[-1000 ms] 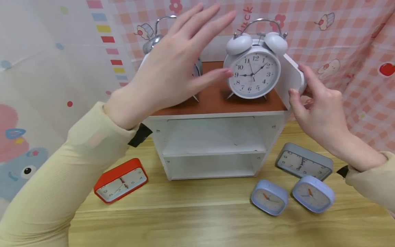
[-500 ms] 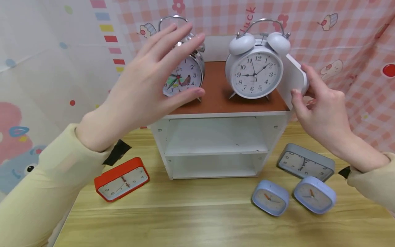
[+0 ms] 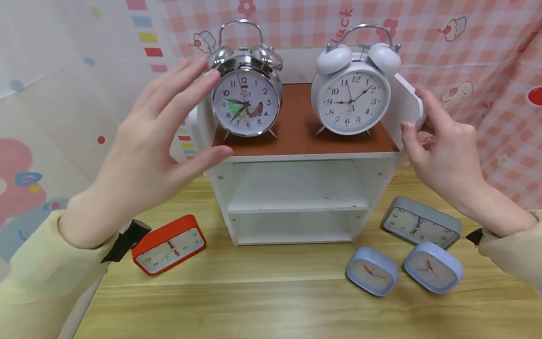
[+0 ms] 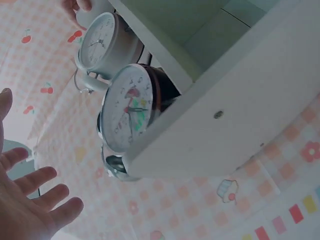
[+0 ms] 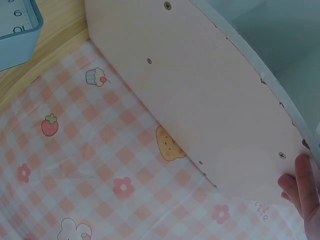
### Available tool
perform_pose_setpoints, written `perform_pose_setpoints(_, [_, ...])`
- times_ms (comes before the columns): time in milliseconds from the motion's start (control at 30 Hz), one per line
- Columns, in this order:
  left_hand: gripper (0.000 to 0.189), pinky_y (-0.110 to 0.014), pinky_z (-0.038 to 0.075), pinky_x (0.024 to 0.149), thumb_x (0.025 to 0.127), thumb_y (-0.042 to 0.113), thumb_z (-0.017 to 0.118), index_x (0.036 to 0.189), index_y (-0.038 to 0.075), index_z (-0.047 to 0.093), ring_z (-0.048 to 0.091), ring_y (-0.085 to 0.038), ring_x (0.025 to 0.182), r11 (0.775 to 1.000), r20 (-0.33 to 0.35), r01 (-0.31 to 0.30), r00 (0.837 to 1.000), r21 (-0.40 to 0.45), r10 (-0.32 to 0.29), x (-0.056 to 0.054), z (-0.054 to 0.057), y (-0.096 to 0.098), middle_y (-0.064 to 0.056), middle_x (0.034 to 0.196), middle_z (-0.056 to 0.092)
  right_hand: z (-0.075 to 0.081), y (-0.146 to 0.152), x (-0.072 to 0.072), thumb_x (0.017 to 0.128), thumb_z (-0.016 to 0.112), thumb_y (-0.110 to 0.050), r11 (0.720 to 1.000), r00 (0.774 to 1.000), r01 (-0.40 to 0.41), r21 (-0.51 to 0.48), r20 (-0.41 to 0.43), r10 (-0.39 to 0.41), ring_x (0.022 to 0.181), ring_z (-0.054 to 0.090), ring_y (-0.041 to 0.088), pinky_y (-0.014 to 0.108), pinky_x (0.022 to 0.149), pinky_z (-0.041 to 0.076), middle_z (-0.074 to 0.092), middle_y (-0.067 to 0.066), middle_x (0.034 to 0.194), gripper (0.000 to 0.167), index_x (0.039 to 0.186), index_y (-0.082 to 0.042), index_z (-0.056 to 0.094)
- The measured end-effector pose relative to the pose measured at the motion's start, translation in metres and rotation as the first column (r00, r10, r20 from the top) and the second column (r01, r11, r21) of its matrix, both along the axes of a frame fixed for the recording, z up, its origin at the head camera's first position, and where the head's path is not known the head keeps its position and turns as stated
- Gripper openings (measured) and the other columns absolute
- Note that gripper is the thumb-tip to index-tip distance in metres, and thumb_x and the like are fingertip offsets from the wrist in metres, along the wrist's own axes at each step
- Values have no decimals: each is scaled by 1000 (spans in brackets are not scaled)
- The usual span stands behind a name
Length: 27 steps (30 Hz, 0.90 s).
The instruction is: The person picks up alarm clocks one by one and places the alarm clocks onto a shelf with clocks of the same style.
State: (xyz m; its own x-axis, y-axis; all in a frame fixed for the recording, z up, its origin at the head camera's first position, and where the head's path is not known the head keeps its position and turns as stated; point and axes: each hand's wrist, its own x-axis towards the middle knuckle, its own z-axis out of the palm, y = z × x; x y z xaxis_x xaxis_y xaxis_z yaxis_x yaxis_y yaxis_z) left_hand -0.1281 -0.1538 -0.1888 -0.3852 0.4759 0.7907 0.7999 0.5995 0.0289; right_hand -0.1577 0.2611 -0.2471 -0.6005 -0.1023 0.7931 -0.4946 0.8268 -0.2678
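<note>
My left hand (image 3: 139, 150) is raised with fingers spread, just left of a silver twin-bell alarm clock (image 3: 247, 101). Its fingertips overlap the clock's left edge in the head view, while the left wrist view shows them apart from it. This clock stands upright on the brown top of a small white shelf unit (image 3: 296, 159). To its right on the same top is a white twin-bell alarm clock (image 3: 353, 101). My right hand (image 3: 450, 150) grips the upper edge of the shelf's right side panel (image 5: 200, 100), thumb on one face and fingers on the other.
A red rectangular clock (image 3: 169, 245) lies on the wooden table (image 3: 254, 301) left of the shelf. At the right sit a grey clock (image 3: 421, 223) and two small bluish clocks, one nearer the middle (image 3: 372, 271), one farther right (image 3: 433, 268). Checked cloth (image 3: 499, 117) hangs behind.
My left hand has moved left and down, away from the front of the silver alarm clock, uncovering its face. The right hand keeps its grip on the side panel.
</note>
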Motion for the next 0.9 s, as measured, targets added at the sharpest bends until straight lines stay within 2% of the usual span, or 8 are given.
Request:
perform_pose_setpoints(233, [77, -49, 37, 129, 101, 65, 53, 154, 10, 51, 44, -36, 153, 999, 30, -51, 998, -13, 51, 2, -10, -17, -15, 165, 48, 1, 0, 1, 100, 60, -5, 1000, 1000, 6, -2, 11, -6, 88, 73, 47, -11, 75, 31, 75, 34, 113, 53, 152, -5, 51])
perform_pose_setpoints(333, [79, -49, 37, 129, 100, 67, 54, 153, 9, 52, 45, -37, 152, 997, 41, -76, 996, 10, 75, 3, -15, -24, -16, 163, 49, 1, 0, 0, 100, 61, -6, 1000, 1000, 1, -7, 11, -1, 89, 75, 1, -11, 74, 32, 75, 34, 114, 53, 152, -5, 51])
perform_pose_setpoints(367, [80, -48, 38, 129, 99, 68, 54, 153, 9, 53, 46, -36, 152, 996, 43, -80, 996, 29, 79, 3, -16, -26, -16, 162, 50, 0, 0, 0, 100, 61, -6, 1000, 1000, 3, -7, 11, -3, 89, 72, -3, -11, 74, 32, 75, 33, 114, 53, 152, -6, 52])
perform_pose_setpoints(467, [81, -45, 38, 129, 97, 70, 57, 151, 9, 56, 48, -36, 150, 993, 45, -84, 996, 81, 81, 4, -22, -31, -15, 160, 53, 0, 0, 0, 100, 61, -6, 1000, 1000, -7, -21, 16, 8, 90, 46, -37, -11, 73, 33, 74, 34, 116, 53, 152, -6, 52])
perform_pose_setpoints(600, [82, -42, 39, 129, 97, 72, 56, 150, 9, 57, 49, -36, 149, 990, 58, -105, 993, 93, 100, 4, -31, -40, -15, 158, 55, 0, 0, 0, 100, 60, -5, 999, 1000, -15, -30, 19, 15, 91, 38, -42, -12, 73, 34, 73, 35, 118, 53, 152, -6, 52])
perform_pose_setpoints(700, [83, -46, 39, 128, 96, 73, 55, 150, 9, 57, 49, -36, 149, 987, 74, -129, 990, 97, 122, 5, -39, -49, -16, 158, 55, 0, 0, -1, 100, 60, -7, 1000, 1000, -9, -29, 22, 9, 92, 47, -37, -12, 74, 34, 74, 34, 119, 53, 153, -7, 52])
perform_pose_setpoints(800, [86, -48, 38, 129, 96, 74, 55, 150, 8, 56, 49, -36, 150, 983, 97, -154, 985, 103, 144, 5, -47, -57, -16, 159, 54, 0, 0, -1, 100, 61, -8, 1000, 1000, 3, -26, 25, -2, 94, 70, -7, -11, 74, 35, 74, 33, 119, 53, 153, -9, 53])
perform_pose_setpoints(900, [88, -47, 36, 130, 95, 76, 53, 152, 9, 55, 48, -37, 150, 978, 136, -183, 976, 98, 169, 6, -56, -66, -15, 160, 54, -1, 1, -1, 100, 61, -8, 1000, 1000, 11, -26, 27, -10, 95, 75, 19, -11, 73, 35, 75, 32, 118, 53, 153, -11, 53])
